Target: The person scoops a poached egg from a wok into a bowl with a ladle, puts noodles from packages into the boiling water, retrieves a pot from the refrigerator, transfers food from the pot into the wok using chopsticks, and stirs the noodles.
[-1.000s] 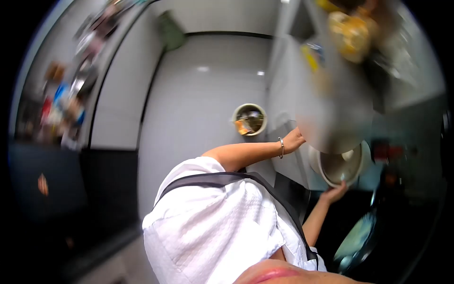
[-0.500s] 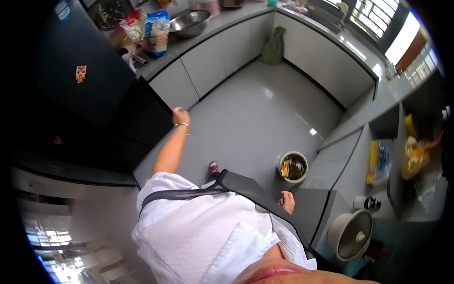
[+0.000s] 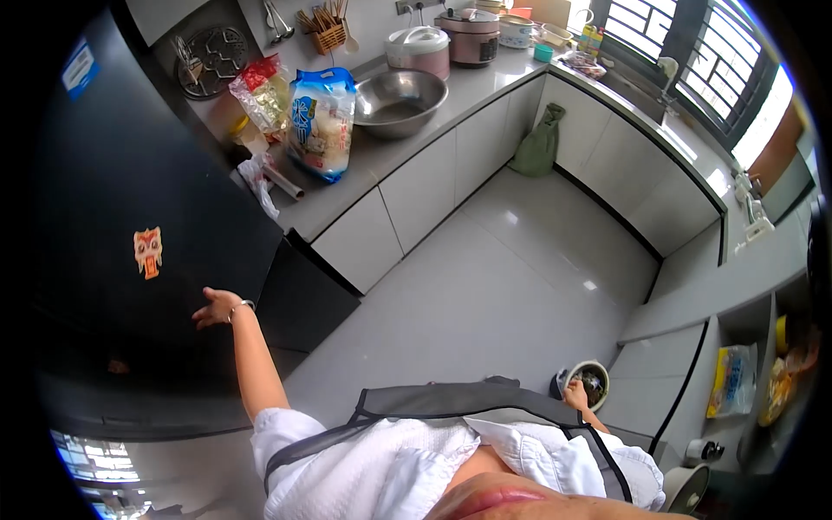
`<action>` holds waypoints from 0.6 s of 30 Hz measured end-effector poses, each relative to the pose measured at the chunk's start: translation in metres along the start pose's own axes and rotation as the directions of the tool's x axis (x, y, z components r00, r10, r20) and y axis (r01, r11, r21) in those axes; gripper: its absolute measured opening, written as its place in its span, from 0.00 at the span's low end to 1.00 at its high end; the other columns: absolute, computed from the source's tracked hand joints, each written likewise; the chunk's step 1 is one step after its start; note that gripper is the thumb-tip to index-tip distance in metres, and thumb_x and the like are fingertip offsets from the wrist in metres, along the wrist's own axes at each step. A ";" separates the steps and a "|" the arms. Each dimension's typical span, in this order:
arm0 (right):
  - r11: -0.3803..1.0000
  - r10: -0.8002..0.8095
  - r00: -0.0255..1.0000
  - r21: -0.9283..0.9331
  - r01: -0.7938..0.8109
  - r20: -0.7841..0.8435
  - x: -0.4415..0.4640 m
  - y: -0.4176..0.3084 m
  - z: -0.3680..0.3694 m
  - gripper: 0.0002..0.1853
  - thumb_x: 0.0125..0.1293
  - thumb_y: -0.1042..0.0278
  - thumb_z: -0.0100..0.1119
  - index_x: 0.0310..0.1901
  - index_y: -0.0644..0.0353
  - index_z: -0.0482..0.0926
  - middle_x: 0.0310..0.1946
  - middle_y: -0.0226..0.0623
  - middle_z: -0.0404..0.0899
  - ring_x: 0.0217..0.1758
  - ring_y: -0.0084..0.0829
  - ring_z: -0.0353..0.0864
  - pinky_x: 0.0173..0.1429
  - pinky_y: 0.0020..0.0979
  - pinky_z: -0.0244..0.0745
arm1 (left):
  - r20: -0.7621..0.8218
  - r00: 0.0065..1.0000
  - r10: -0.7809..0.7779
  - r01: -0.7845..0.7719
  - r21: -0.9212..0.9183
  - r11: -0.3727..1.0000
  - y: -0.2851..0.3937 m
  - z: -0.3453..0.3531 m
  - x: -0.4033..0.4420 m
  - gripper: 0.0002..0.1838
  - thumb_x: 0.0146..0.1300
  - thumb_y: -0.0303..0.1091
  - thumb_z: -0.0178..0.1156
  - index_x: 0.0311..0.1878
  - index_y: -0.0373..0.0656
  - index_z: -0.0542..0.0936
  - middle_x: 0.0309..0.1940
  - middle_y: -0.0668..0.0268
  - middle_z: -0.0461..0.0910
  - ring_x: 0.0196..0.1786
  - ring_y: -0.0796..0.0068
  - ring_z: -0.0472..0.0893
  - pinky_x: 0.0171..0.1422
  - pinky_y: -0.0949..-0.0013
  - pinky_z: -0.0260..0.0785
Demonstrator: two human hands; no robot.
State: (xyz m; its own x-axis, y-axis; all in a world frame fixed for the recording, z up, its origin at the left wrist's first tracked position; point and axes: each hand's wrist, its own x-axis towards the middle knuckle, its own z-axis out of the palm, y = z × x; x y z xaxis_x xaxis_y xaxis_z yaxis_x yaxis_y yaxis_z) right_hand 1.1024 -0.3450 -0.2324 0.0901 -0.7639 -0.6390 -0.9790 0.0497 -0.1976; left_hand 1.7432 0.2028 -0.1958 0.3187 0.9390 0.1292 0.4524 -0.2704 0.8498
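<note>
My left hand (image 3: 217, 308), with a bracelet at the wrist, reaches out at the left in front of the dark refrigerator (image 3: 173, 199). Its fingers are spread and hold nothing; contact with the door cannot be made out. An orange and white sticker (image 3: 148, 253) is on the door above this hand. Low on the right, my right hand (image 3: 575, 394) hangs beside my body with loosely bent fingers and nothing visible in them. It overlaps the rim of a round bin (image 3: 601, 401) on the floor, which holds dark contents.
The left counter bears a blue and white bag (image 3: 322, 126), a metal bowl (image 3: 399, 102) and a rice cooker (image 3: 469, 36). A green sack (image 3: 539, 143) sits in the far floor corner. Lower right are shelves with a yellow packet (image 3: 731, 381) and a lidded pot (image 3: 686, 490).
The view has turned left from the pot towards the refrigerator. Both hands have come away from the pot area. My left hand has swung left, up to the refrigerator, and its fingers have spread.
</note>
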 end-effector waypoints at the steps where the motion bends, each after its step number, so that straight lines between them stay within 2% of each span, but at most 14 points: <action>1: 0.996 0.060 0.998 0.069 -0.060 0.003 0.001 -0.026 -0.009 0.18 0.58 0.71 0.50 0.52 0.54 0.64 0.33 0.44 0.75 0.22 0.38 0.79 0.22 0.34 0.76 | -0.020 0.999 0.026 -0.025 0.025 0.999 -0.008 0.009 0.007 0.42 0.64 0.52 0.45 0.66 0.26 0.43 0.66 0.34 0.36 0.71 0.44 0.40 0.72 0.57 0.42; 2: 0.983 0.119 0.993 0.136 -0.119 0.010 0.006 -0.049 -0.017 0.16 0.59 0.71 0.49 0.50 0.56 0.65 0.30 0.43 0.75 0.22 0.37 0.79 0.21 0.34 0.75 | -0.039 0.998 0.052 -0.050 0.050 0.997 -0.011 0.016 0.013 0.41 0.64 0.51 0.44 0.67 0.28 0.42 0.67 0.36 0.32 0.71 0.46 0.36 0.72 0.57 0.40; 5: 0.977 -0.112 0.984 0.166 0.134 -0.139 0.111 -0.076 -0.037 0.07 0.62 0.68 0.47 0.38 0.63 0.67 0.17 0.39 0.72 0.17 0.31 0.75 0.17 0.32 0.71 | -0.043 0.999 0.009 -0.007 0.037 0.999 -0.024 0.025 0.054 0.40 0.65 0.51 0.42 0.67 0.30 0.42 0.68 0.43 0.34 0.72 0.51 0.37 0.72 0.57 0.41; 6: 0.942 -0.127 0.986 0.297 0.155 -0.111 0.128 -0.130 -0.051 0.08 0.62 0.67 0.46 0.36 0.64 0.66 0.17 0.40 0.72 0.15 0.30 0.74 0.16 0.31 0.70 | -0.084 0.995 -0.057 0.059 0.019 0.998 -0.004 0.025 0.051 0.37 0.65 0.53 0.39 0.67 0.31 0.48 0.68 0.43 0.42 0.71 0.50 0.45 0.72 0.56 0.45; 8: 0.896 -0.379 0.889 0.139 0.422 -0.256 0.185 -0.242 -0.059 0.12 0.63 0.65 0.45 0.25 0.63 0.67 0.12 0.36 0.71 0.12 0.27 0.71 0.15 0.30 0.66 | 0.007 0.942 -0.336 0.336 0.015 0.942 0.037 0.010 0.053 0.32 0.66 0.53 0.38 0.64 0.36 0.59 0.65 0.48 0.56 0.67 0.52 0.56 0.70 0.57 0.49; 9: 0.790 -0.546 0.795 0.155 0.594 -0.264 0.190 -0.316 -0.072 0.16 0.63 0.63 0.45 0.20 0.61 0.67 0.10 0.34 0.69 0.10 0.26 0.68 0.14 0.28 0.62 | 0.011 0.969 -0.247 0.247 -0.024 0.969 0.036 0.015 0.060 0.29 0.68 0.50 0.35 0.62 0.37 0.64 0.62 0.51 0.62 0.64 0.53 0.63 0.68 0.59 0.54; 10: 0.726 -0.594 0.774 0.270 0.633 -0.220 0.191 -0.393 -0.078 0.16 0.66 0.61 0.44 0.22 0.59 0.66 0.11 0.31 0.67 0.10 0.22 0.66 0.13 0.25 0.61 | -0.006 0.995 -0.101 0.101 0.051 0.994 0.022 0.029 0.082 0.28 0.68 0.48 0.34 0.62 0.36 0.64 0.63 0.54 0.62 0.64 0.56 0.63 0.67 0.62 0.55; 11: 0.653 -0.689 0.691 0.227 0.723 -0.219 0.182 -0.462 -0.083 0.16 0.66 0.62 0.44 0.21 0.58 0.67 0.11 0.29 0.67 0.09 0.21 0.64 0.14 0.24 0.60 | -0.016 0.994 -0.104 0.104 -0.009 0.995 0.037 0.031 0.079 0.28 0.68 0.49 0.35 0.62 0.36 0.64 0.63 0.54 0.62 0.64 0.57 0.63 0.67 0.63 0.55; 13: 0.434 -0.842 0.442 0.098 0.895 -0.309 0.208 -0.584 -0.075 0.14 0.66 0.63 0.48 0.24 0.59 0.70 0.14 0.27 0.65 0.13 0.17 0.64 0.17 0.22 0.59 | -0.015 1.000 -0.025 0.025 -0.043 0.999 0.022 0.050 0.110 0.29 0.68 0.50 0.34 0.62 0.37 0.64 0.63 0.55 0.62 0.64 0.59 0.64 0.67 0.64 0.55; 14: 0.225 -0.884 0.223 0.045 0.973 -0.412 0.195 -0.644 -0.068 0.07 0.61 0.67 0.53 0.31 0.62 0.73 0.15 0.31 0.69 0.19 0.22 0.68 0.25 0.24 0.64 | 0.021 0.999 -0.026 0.028 -0.075 0.997 0.028 0.050 0.107 0.32 0.68 0.53 0.33 0.63 0.32 0.60 0.65 0.52 0.57 0.66 0.56 0.59 0.69 0.64 0.51; 15: 0.314 -0.876 0.388 0.273 0.909 -0.287 0.192 -0.694 -0.062 0.05 0.59 0.70 0.54 0.36 0.60 0.74 0.16 0.32 0.67 0.20 0.21 0.67 0.26 0.24 0.64 | 0.005 0.996 -0.089 0.089 -0.127 0.988 0.021 0.051 0.117 0.32 0.68 0.52 0.33 0.63 0.33 0.61 0.64 0.52 0.59 0.65 0.56 0.62 0.68 0.64 0.53; 16: 0.340 -0.889 0.397 0.252 0.906 -0.228 0.171 -0.737 -0.059 0.06 0.59 0.71 0.54 0.39 0.57 0.74 0.18 0.30 0.68 0.21 0.20 0.66 0.26 0.25 0.64 | 0.001 0.989 -0.149 0.146 -0.182 0.972 0.016 0.058 0.127 0.31 0.68 0.51 0.33 0.63 0.34 0.61 0.63 0.52 0.61 0.63 0.57 0.64 0.67 0.64 0.56; 17: 0.327 -0.914 0.356 0.166 0.930 -0.196 0.148 -0.779 -0.056 0.07 0.59 0.70 0.55 0.40 0.56 0.74 0.18 0.29 0.68 0.21 0.20 0.66 0.25 0.25 0.64 | -0.056 0.988 -0.145 0.134 -0.172 0.976 0.030 0.062 0.118 0.31 0.68 0.52 0.33 0.62 0.33 0.62 0.61 0.49 0.62 0.62 0.54 0.65 0.66 0.62 0.57; 18: 0.224 -0.944 0.227 0.041 0.974 -0.241 0.157 -0.827 -0.043 0.09 0.58 0.68 0.57 0.41 0.56 0.75 0.17 0.31 0.70 0.20 0.23 0.69 0.25 0.25 0.66 | -0.113 0.984 -0.141 0.122 -0.162 0.979 0.046 0.066 0.108 0.32 0.68 0.52 0.34 0.61 0.31 0.63 0.60 0.47 0.63 0.62 0.52 0.65 0.65 0.61 0.58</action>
State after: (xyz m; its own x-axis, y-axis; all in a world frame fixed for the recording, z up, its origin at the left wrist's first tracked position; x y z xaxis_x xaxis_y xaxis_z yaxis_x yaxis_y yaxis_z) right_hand 1.9181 -0.5337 -0.1370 0.9002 -0.3753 0.2208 -0.1236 -0.7063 -0.6970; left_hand 1.8534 0.2782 -0.1767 0.1557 0.9857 0.0643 0.3467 -0.1155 0.9308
